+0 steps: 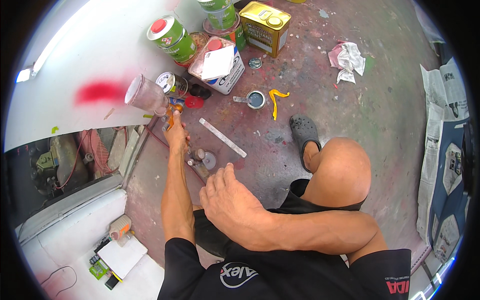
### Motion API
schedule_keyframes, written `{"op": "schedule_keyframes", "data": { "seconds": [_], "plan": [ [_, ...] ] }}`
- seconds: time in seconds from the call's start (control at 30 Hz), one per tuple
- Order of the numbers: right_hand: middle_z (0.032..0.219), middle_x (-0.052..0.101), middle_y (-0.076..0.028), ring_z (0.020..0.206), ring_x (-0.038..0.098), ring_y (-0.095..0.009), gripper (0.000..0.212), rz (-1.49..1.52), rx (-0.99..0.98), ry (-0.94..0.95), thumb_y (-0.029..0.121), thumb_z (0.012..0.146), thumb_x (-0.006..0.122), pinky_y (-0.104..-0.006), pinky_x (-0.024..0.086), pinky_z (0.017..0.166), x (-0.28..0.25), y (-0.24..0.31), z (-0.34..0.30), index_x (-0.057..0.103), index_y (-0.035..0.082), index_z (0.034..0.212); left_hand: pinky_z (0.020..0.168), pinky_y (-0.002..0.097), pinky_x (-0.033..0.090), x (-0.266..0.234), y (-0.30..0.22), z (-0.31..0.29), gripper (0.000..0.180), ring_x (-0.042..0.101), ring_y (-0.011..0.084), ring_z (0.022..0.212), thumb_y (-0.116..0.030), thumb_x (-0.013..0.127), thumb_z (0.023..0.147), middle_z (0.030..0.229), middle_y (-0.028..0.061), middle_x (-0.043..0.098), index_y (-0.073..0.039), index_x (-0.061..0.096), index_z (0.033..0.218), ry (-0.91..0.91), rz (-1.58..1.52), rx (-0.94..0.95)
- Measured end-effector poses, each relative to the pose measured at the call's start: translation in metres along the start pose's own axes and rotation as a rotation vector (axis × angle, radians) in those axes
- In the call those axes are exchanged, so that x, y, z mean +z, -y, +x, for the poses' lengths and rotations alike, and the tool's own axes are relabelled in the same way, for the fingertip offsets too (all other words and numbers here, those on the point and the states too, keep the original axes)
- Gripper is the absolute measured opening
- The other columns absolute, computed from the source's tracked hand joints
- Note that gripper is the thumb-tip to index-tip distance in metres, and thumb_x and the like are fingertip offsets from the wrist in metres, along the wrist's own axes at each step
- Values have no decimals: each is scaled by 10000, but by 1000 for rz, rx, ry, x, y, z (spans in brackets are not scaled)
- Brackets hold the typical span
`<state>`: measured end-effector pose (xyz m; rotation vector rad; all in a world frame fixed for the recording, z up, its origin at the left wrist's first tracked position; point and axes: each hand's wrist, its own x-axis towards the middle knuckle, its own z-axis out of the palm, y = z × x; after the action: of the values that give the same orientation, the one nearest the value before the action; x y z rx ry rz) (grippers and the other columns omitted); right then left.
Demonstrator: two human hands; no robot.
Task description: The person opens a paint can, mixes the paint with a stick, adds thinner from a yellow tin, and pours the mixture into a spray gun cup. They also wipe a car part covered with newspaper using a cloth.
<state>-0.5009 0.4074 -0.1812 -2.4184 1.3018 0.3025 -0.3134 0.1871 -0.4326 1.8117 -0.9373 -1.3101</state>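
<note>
1. Over by the white wall (47,97), the left hand (176,136) has its fingers wrapped round the gun (170,120), a spray type with orange on it. Its cloudy cup (142,95) sits on top, tilted, pinkish stains and all.
2. Right hand (231,200) is well apart from the left, back up, fingers bunched and pointing away from the body. Palm's hidden, so can't tell if it's gripping anything. Nearest to its fingertips are some round metal bits (209,160), too cluttered to make out.
3. Just past those, a pale stick (222,137) lies slantwise on the stained floor (270,165).
4. Further out, an open pot (257,100) of grey-blue stuff, flat strip (241,99) across its rim, with a bent yellow thing (276,102) right beside it.
5. Behind that: a loose lid (255,63), a gold tin (264,27), a green can (172,42) with a red cap, plus a crumpled rag (351,61) off to the right.
</note>
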Motion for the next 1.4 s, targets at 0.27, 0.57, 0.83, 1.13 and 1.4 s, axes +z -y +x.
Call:
{"op": "schedule_keyframes", "data": {
  "seconds": [0.27,0.57,0.83,1.13,1.4],
  "plan": [
    [1400,687,-258,1344,638,-421,555,-7,0,-14,236,980,684,-631,418,1211,2,2,-2,654,-81,1435,362,294,349,1,-4,-5,461,415,86,414,-520,716,1063,848,56,617,-90,659,1221,39,60,23],
    [1397,691,-253,1342,639,-422,537,-2,35,-51,238,989,672,-625,430,1199,11,6,1,664,-77,1425,364,291,336,8,-1,-3,459,406,83,413,-544,720,1054,798,18,574,-114,670,1207,21,63,7],
    [1402,687,-254,1342,639,-423,552,-7,19,-43,237,990,672,-633,428,1201,9,3,-1,651,-81,1440,356,289,325,14,-3,-5,437,394,87,406,-529,713,1063,767,1,526,-127,671,1228,-3,41,-25],
    [1384,701,-249,1322,656,-424,521,-4,25,-23,216,987,676,-614,441,1194,0,-5,5,662,-71,1421,440,288,410,-17,-1,-11,529,463,87,467,-573,624,1102,1170,108,734,-111,619,1361,144,-193,19],
    [1118,757,-154,1064,747,-332,304,453,67,-344,108,932,710,-500,559,927,-7,-20,31,711,-14,1211,507,306,461,-101,-24,-73,751,529,113,489,-715,432,1115,1364,141,746,-86,559,1506,462,-411,217]
  ]
}}
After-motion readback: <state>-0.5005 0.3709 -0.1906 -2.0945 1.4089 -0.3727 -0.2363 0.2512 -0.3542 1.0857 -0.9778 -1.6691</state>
